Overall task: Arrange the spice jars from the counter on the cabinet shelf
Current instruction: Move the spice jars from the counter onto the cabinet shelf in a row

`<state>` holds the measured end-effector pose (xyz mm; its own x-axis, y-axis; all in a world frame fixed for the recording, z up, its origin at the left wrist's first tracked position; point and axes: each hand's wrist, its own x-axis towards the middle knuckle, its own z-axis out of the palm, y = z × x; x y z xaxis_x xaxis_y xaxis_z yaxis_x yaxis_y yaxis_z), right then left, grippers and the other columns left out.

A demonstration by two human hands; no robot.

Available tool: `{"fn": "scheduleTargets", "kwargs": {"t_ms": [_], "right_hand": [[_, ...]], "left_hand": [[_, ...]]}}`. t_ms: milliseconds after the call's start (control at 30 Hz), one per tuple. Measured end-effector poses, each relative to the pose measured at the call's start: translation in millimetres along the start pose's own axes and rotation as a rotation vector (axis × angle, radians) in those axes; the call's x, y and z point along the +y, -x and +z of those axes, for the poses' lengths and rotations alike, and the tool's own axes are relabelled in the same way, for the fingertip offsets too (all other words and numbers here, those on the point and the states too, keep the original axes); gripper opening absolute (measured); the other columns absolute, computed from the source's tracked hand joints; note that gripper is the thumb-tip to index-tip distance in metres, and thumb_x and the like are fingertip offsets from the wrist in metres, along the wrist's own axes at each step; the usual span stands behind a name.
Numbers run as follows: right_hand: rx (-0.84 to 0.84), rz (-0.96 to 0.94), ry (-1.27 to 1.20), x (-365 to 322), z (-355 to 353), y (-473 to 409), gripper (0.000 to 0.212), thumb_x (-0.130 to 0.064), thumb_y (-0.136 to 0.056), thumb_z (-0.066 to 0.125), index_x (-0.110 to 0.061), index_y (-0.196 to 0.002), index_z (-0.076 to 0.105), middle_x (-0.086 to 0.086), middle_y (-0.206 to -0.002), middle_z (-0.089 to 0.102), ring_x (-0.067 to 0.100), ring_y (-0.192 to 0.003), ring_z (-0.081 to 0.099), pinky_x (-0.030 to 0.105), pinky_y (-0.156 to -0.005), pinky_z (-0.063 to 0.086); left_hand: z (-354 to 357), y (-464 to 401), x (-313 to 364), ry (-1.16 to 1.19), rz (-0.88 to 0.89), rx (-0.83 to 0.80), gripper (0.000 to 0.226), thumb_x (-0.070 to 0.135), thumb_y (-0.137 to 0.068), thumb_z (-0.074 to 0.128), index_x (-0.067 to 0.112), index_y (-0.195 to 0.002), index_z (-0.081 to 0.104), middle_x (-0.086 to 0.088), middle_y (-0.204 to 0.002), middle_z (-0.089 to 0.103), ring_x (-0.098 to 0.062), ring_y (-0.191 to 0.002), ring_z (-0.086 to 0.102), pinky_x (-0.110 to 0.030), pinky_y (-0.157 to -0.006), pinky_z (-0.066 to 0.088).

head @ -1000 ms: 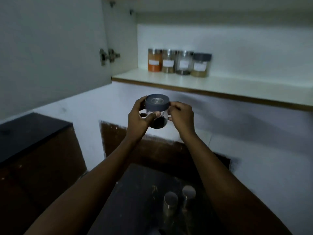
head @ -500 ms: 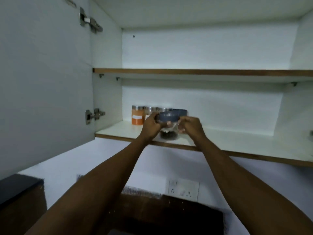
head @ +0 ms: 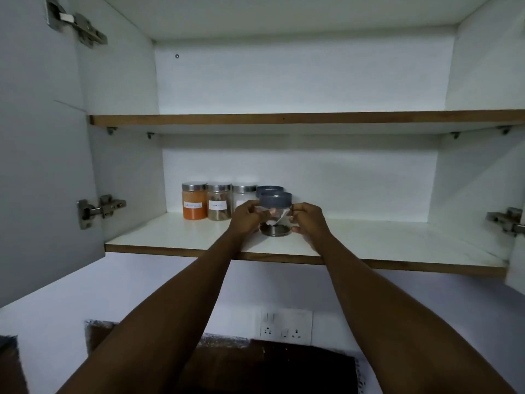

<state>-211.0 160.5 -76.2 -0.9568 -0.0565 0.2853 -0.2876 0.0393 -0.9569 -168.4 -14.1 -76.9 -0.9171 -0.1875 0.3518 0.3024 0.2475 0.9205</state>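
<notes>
A clear spice jar with a grey lid (head: 276, 201) and dark contents is held between my left hand (head: 246, 220) and my right hand (head: 310, 220), over the lower cabinet shelf (head: 176, 240), its base at or just above the surface. Behind it a row stands at the shelf's back left: an orange jar (head: 194, 201), a brown-filled jar (head: 218, 201), a pale jar (head: 243, 196) and a grey-lidded jar (head: 269, 189), mostly hidden by the held one.
The upper shelf (head: 284, 118) is bare. Open cabinet doors flank both sides, with hinges at left (head: 99, 209) and right (head: 505, 220). The lower shelf's right half is free. A wall socket (head: 285, 327) sits below on the white wall.
Both hands have lifted the grey-lidded jar from chest height up to the lower shelf and moved it further in, beside the row of jars. The view has tilted upward.
</notes>
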Motion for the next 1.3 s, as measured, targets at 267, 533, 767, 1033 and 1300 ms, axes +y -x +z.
{"fn": "scheduleTargets", "kwargs": {"t_ms": [267,533,767,1033,1300], "right_hand": [[0.175,-0.043,0.156,2.8,-12.6,-14.0,0.025,-0.007,-0.09,0.054,-0.019,-0.079,0.072,0.015,-0.099,0.076,0.037,-0.098,0.072,0.056,-0.087,0.061],[0.243,-0.042,0.168,12.3,-17.0,-18.7,0.017,-0.008,-0.09,0.066,0.001,-0.097,0.078,0.02,-0.1,0.077,0.038,-0.101,0.073,0.052,-0.095,0.058],[0.268,-0.067,0.257,8.9,-12.1,-15.7,0.026,-0.005,-0.092,0.055,-0.002,-0.112,0.072,0.014,-0.116,0.072,0.029,-0.102,0.065,0.031,-0.084,0.05],[0.247,-0.05,0.274,11.1,-13.7,-19.6,0.018,-0.004,-0.089,0.058,-0.002,-0.1,0.072,0.014,-0.098,0.073,0.031,-0.09,0.068,0.032,-0.07,0.053],[0.23,0.02,0.213,11.2,-13.7,-22.5,0.049,-0.007,-0.087,0.056,-0.007,-0.137,0.057,0.012,-0.127,0.065,0.031,-0.124,0.062,0.033,-0.091,0.049]], "left_hand": [[30.2,-11.0,3.8,-0.108,0.056,0.023,0.055,0.035,-0.086,0.081,0.01,-0.131,0.062,-0.009,-0.123,0.07,-0.027,-0.109,0.07,-0.044,-0.096,0.06],[30.8,-13.1,-1.5,-0.056,0.033,0.148,0.05,0.035,-0.08,0.084,0.014,-0.117,0.057,-0.005,-0.112,0.067,-0.026,-0.107,0.07,-0.047,-0.095,0.06],[30.1,-10.5,-1.1,-0.055,0.041,0.173,0.023,0.01,-0.088,0.072,0.001,-0.108,0.066,-0.015,-0.109,0.071,-0.03,-0.105,0.071,-0.05,-0.096,0.06],[32.7,-4.6,0.9,-0.129,0.082,0.018,0.023,-0.001,-0.09,0.058,0.013,-0.097,0.075,-0.008,-0.1,0.077,-0.025,-0.1,0.07,-0.039,-0.093,0.057],[34.1,-3.7,5.0,-0.175,0.127,0.06,0.036,-0.006,-0.091,0.054,0.0,-0.125,0.066,-0.019,-0.113,0.072,-0.032,-0.111,0.068,-0.047,-0.105,0.055]]}}
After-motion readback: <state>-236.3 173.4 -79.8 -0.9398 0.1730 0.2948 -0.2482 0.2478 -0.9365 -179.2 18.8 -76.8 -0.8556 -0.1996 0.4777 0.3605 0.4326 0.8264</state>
